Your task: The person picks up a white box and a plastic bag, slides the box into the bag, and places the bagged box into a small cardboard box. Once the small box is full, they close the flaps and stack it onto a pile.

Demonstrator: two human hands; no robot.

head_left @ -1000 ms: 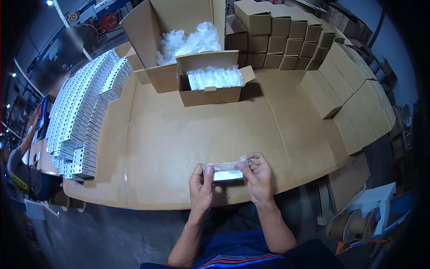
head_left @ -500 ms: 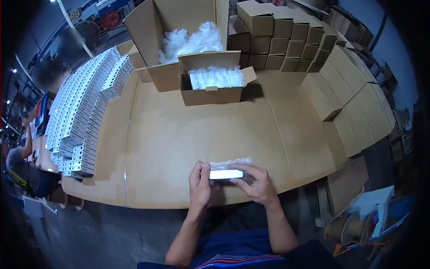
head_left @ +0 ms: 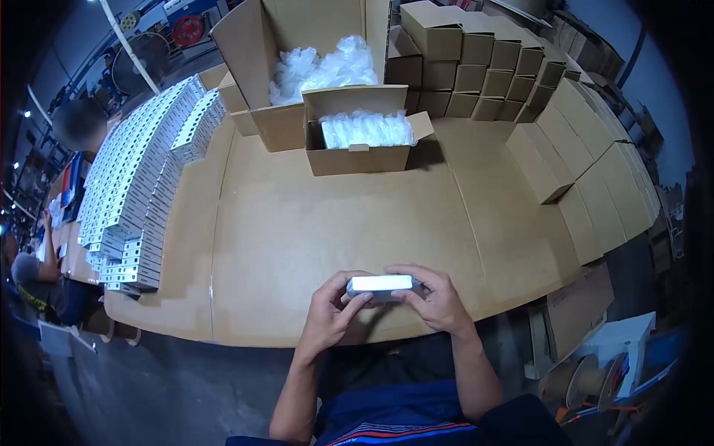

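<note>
Just above the near edge of the brown table, a small white box (head_left: pixel 381 283) is held level between both my hands. Clear plastic wrapping seems to lie around its lower side. My left hand (head_left: pixel 332 308) grips the left end, thumb on the near face. At the other end, my right hand (head_left: pixel 437 299) is closed on the box with its thumb in front and fingers behind. Farther off stands an open carton (head_left: pixel 357 161) packed with a row of items in clear bubble wrap (head_left: pixel 368 129).
A large open carton (head_left: pixel 279 131) behind holds loose bubble wrap (head_left: pixel 327 70). White boxes (head_left: pixel 137 175) are stacked at the left. Brown cartons (head_left: pixel 472 78) line the back right, and more brown cartons (head_left: pixel 595 160) stand along the right edge. A person (head_left: pixel 41 275) works at far left.
The plastic that stuck up behind the white box is now folded down out of sight. My left thumb has come round to the near face. The box sits slightly farther right.
</note>
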